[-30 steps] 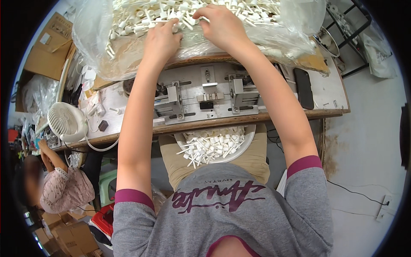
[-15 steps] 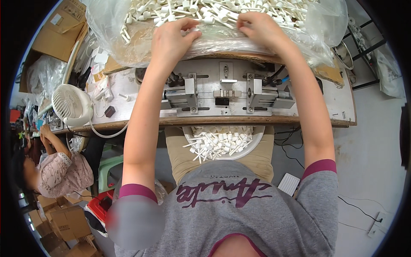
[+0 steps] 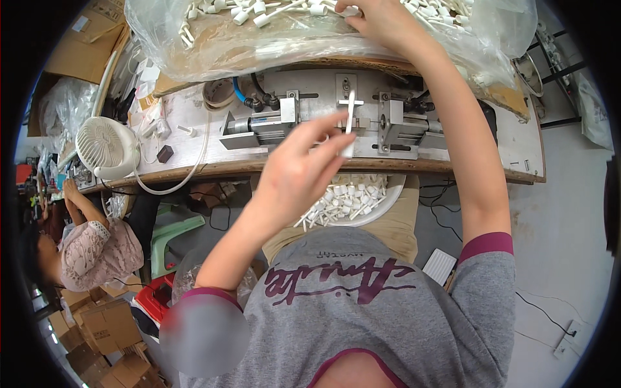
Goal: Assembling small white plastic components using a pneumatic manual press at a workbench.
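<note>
Person [image 3: 362,326] in a grey shirt [image 3: 430,330] is sitting at a white table [image 3: 527,139], and the two hands are staying well apart. The right arm [image 3: 466,136] is stretching far over the table. Its right hand [image 3: 381,22] is curling over a pile of white pieces [image 3: 259,9]; I cannot tell if the fingers are pinching one. The left arm [image 3: 242,236] is bending across the front of the body. Its left hand [image 3: 301,165] is pinching a white stick [image 3: 350,116] between thumb and finger, over the front of the table. The stick's fat end is pointing back to the body.

A big clear bag [image 3: 278,55] is lying under the pile. A white tub [image 3: 393,194] is sitting over the lap, holding more white pieces. A metal machine [image 3: 390,126] is standing on the table, and the left hand is blocking part of it. A white fan [image 3: 103,145] is standing at the left.

Big curly dark red writing [image 3: 343,281] is running across the shirt. A white label [image 3: 80,24] is showing on a brown box [image 3: 87,50], too small to read.
</note>
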`<state>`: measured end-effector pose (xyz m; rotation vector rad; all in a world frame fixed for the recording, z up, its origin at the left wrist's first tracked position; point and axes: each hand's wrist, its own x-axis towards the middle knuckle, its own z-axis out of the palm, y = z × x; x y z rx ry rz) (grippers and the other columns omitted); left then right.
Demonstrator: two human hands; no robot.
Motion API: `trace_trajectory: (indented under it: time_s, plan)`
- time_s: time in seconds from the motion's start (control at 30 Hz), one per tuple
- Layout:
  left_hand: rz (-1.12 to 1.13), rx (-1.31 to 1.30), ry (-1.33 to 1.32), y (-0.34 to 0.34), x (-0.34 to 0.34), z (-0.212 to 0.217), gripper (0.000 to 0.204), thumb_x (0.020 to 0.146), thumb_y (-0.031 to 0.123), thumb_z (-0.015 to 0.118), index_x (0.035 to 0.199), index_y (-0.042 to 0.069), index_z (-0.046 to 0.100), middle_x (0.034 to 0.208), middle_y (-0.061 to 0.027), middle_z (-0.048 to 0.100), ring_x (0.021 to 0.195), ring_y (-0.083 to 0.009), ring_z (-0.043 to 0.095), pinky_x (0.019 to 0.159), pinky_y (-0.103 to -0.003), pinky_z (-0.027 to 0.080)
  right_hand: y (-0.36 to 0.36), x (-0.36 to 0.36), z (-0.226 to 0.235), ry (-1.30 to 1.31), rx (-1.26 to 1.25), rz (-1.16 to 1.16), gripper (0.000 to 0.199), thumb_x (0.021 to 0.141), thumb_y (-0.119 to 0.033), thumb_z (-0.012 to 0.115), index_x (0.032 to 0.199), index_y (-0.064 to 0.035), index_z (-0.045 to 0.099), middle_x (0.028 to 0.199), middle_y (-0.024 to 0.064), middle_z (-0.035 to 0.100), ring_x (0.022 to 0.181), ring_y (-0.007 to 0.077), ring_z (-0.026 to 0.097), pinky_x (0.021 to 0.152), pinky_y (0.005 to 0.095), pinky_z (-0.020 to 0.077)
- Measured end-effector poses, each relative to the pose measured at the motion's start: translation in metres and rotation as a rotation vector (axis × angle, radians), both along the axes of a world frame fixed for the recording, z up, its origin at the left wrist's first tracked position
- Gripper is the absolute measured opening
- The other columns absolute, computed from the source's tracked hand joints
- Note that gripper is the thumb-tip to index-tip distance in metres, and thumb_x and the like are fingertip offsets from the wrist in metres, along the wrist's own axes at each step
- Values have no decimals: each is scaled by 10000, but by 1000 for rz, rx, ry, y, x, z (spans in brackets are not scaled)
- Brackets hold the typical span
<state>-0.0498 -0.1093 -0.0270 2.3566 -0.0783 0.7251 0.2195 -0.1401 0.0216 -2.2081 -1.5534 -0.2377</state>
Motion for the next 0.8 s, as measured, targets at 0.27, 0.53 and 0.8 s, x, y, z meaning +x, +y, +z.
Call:
trace_trajectory:
  time_s: [0.27, 0.53, 0.8]
  plan:
    - [102, 477, 107, -7, 6, -52, 296, 758, 66, 701, 1048, 5, 698, 1239, -114, 655, 838, -199, 661, 792, -318, 498, -26, -25, 4, 131, 296, 49, 230, 772, -130, 744, 928, 18, 664, 890, 153, 620, 742, 267, 631, 692, 361, 512]
    - [176, 591, 193, -15, 11, -47, 290, 746, 82, 694, 1029, 22, 715, 1195, -111, 682, 700, -170, 651, 686, -276, 475, -49, -35, 4, 168, 243, -106, 231, 759, -130, 770, 888, 32, 667, 752, 125, 610, 667, 204, 584, 613, 312, 467]
    - [193, 503, 273, -10, 18, -43, 217, 745, 128, 727, 956, 81, 738, 1190, -66, 687, 612, -236, 673, 607, -324, 545, -71, -69, 8, 585, 343, -64, 200, 805, -99, 743, 921, 44, 664, 746, 3, 581, 626, 62, 477, 553, 233, 393]
